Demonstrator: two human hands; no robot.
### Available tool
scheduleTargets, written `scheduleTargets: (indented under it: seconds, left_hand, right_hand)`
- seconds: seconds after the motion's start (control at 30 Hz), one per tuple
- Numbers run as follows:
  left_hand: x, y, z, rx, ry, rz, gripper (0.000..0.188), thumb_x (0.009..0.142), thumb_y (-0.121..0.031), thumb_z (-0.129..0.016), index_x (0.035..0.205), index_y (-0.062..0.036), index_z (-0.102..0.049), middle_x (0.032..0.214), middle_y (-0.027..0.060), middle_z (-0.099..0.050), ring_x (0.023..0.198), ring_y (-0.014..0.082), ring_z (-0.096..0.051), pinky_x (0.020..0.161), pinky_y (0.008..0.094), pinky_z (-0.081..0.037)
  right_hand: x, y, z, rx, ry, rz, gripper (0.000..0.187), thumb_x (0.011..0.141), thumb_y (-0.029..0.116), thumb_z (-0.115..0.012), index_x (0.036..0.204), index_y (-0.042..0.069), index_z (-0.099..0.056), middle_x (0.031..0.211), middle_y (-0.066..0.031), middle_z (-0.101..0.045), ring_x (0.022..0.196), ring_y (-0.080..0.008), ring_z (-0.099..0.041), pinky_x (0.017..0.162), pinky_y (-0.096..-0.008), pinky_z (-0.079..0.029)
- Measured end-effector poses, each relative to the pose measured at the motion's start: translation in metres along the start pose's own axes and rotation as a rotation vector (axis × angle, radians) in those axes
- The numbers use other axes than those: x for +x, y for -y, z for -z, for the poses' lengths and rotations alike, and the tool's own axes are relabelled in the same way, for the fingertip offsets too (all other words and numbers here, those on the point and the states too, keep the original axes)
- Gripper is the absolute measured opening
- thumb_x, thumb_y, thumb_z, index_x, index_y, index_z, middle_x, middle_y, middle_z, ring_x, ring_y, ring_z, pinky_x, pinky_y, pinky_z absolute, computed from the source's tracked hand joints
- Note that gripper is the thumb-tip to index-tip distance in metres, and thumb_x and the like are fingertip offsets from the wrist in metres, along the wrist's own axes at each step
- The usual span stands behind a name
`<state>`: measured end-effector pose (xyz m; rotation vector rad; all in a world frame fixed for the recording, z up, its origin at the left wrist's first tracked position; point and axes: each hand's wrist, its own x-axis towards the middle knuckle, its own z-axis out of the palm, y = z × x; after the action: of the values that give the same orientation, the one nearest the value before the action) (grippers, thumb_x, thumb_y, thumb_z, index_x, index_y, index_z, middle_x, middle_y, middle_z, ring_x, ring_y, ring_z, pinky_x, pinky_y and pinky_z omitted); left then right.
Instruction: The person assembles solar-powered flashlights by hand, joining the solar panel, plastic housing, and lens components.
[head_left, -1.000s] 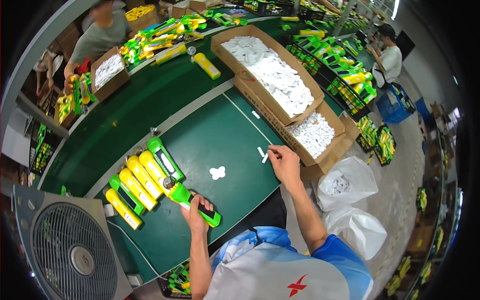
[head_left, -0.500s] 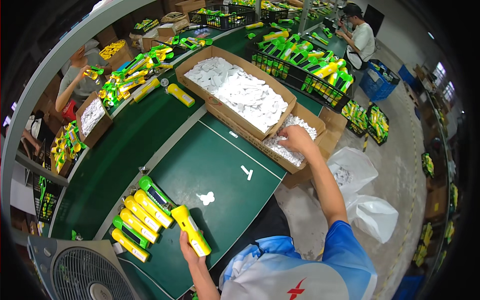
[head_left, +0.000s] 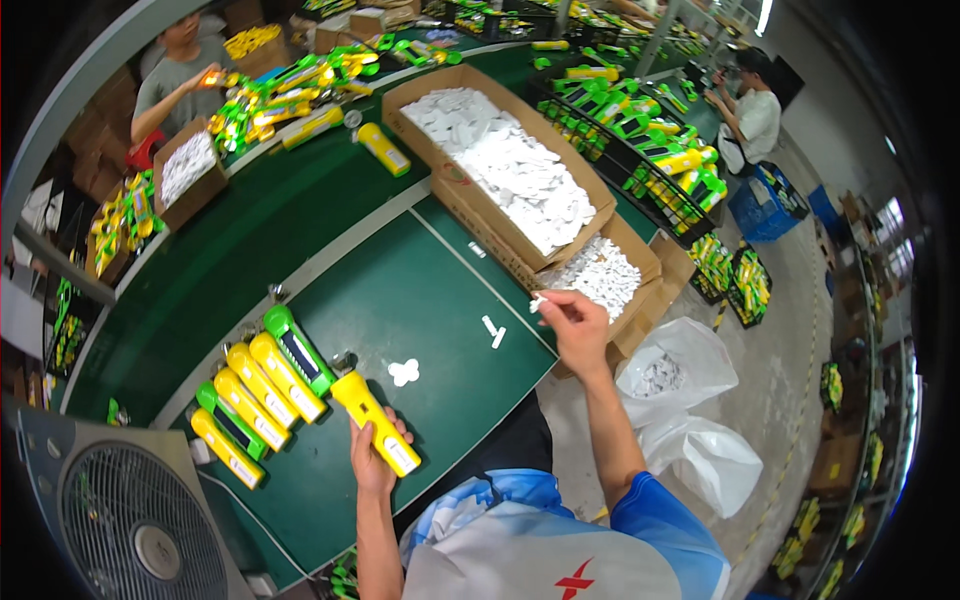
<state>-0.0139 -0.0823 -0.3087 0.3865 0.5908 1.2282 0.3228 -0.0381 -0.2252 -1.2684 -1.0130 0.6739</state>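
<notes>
My left hand (head_left: 374, 462) is closed around a yellow flashlight body (head_left: 388, 438), held tilted over the green table. A silver reflector shows by its upper end. My right hand (head_left: 578, 328) pinches a small white plastic piece (head_left: 537, 302) between thumb and fingertips, just in front of the small carton (head_left: 640, 300) of tiny white parts. To the left of the held flashlight lies a row of several yellow and green flashlights (head_left: 268, 392), side by side. Round white pieces (head_left: 404, 373) and a few white strips (head_left: 494, 333) rest on the tabletop.
A large carton (head_left: 480, 215) of flat white pieces stands at the table's far edge. Behind it is a black crate (head_left: 650, 185) full of flashlights. A fan (head_left: 130, 520) sits at lower left. White plastic bags (head_left: 690, 365) lie on the floor at right. Two co-workers sit farther off.
My right hand has come out of the small carton, back toward me, with a white piece in its fingertips. My left hand still holds the yellow flashlight. The whole view has shifted slightly.
</notes>
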Motion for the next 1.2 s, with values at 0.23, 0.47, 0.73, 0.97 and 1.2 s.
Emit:
scheduleTargets:
  seconds: [0.23, 0.47, 0.73, 0.97, 1.2]
  left_hand:
    - [-0.001, -0.002, -0.005, 0.084, -0.072, -0.028, 0.041, 0.103, -0.023, -0.047, 0.141, -0.0123, -0.036, 0.108, 0.0142, -0.057, 0.086, 0.0233, -0.061, 0.074, 0.0382, -0.055]
    - [0.001, 0.0, -0.007, 0.124, -0.06, -0.008, 0.049, 0.101, -0.017, -0.049, 0.146, -0.0114, -0.031, 0.109, 0.0145, -0.056, 0.088, 0.0245, -0.063, 0.076, 0.0395, -0.057]
    - [0.003, 0.011, 0.008, 0.151, -0.07, 0.008, 0.054, 0.108, -0.047, -0.035, 0.127, 0.0016, -0.05, 0.102, 0.0141, -0.062, 0.087, 0.0249, -0.064, 0.078, 0.0385, -0.055]
    - [-0.004, 0.006, 0.002, 0.191, -0.043, -0.097, 0.042, 0.108, -0.033, -0.035, 0.137, -0.0032, -0.04, 0.089, 0.017, -0.063, 0.072, 0.024, -0.065, 0.064, 0.0337, -0.055]
    - [-0.003, 0.003, 0.0, 0.187, -0.022, -0.124, 0.04, 0.11, -0.035, -0.03, 0.134, -0.005, -0.039, 0.082, 0.0141, -0.059, 0.064, 0.021, -0.06, 0.059, 0.0318, -0.051]
  right_hand:
    - [0.035, -0.01, 0.011, -0.496, -0.404, 0.182, 0.017, 0.089, 0.008, -0.076, 0.102, -0.003, -0.073, 0.088, -0.0101, -0.075, 0.081, -0.0129, -0.071, 0.074, -0.0249, -0.055]
    - [0.048, 0.016, 0.041, -0.386, -0.551, 0.108, 0.022, 0.085, 0.005, -0.079, 0.103, -0.005, -0.072, 0.084, -0.006, -0.07, 0.075, -0.0094, -0.064, 0.072, -0.0222, -0.052]
    - [-0.05, -0.032, -0.088, 0.756, 0.312, -0.311, 0.008, 0.093, 0.001, -0.069, 0.1, 0.0, -0.066, 0.108, -0.0174, -0.071, 0.089, -0.0213, -0.069, 0.079, -0.0313, -0.058]
    - [-0.104, -0.068, -0.17, 0.681, 0.583, -0.424, 0.012, 0.086, -0.011, -0.07, 0.095, -0.003, -0.069, 0.11, -0.0194, -0.071, 0.089, -0.022, -0.068, 0.084, -0.0336, -0.055]
    - [-0.102, -0.061, -0.181, 0.058, 0.547, 0.327, 0.016, 0.073, -0.006, -0.081, 0.086, -0.002, -0.074, 0.096, -0.0137, -0.076, 0.085, -0.0239, -0.07, 0.079, -0.0338, -0.054]
